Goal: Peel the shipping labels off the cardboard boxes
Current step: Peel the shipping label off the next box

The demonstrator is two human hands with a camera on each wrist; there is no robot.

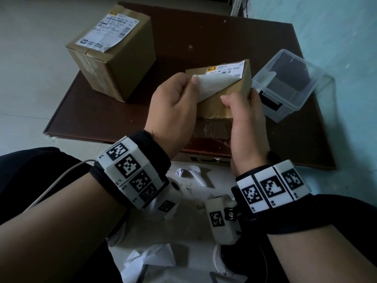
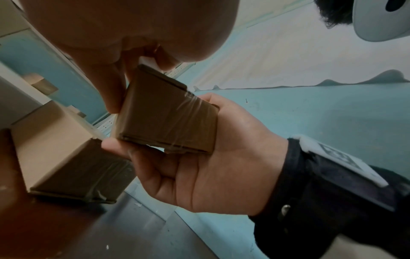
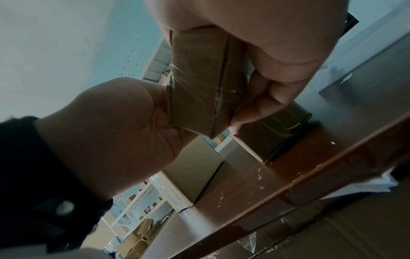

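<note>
I hold a small cardboard box [image 1: 222,107] above the brown table [image 1: 85,111]. My right hand [image 1: 239,97] grips its right side, thumb on top. The same box [image 2: 168,119] lies in that palm in the left wrist view. The white shipping label [image 1: 214,84] is half peeled and folded back, its printed part still stuck at the far end. My left hand [image 1: 193,82] pinches the loose label corner between thumb and fingers. A larger box [image 1: 114,64] stands at the table's back left with a label [image 1: 108,31] on top.
A clear plastic container [image 1: 285,82] sits open on the table's right side, close to my right hand. Paper scraps [image 1: 189,174] and crumpled backing [image 1: 151,256] lie on the floor between my knees. More cardboard boxes [image 3: 272,133] stand on the table.
</note>
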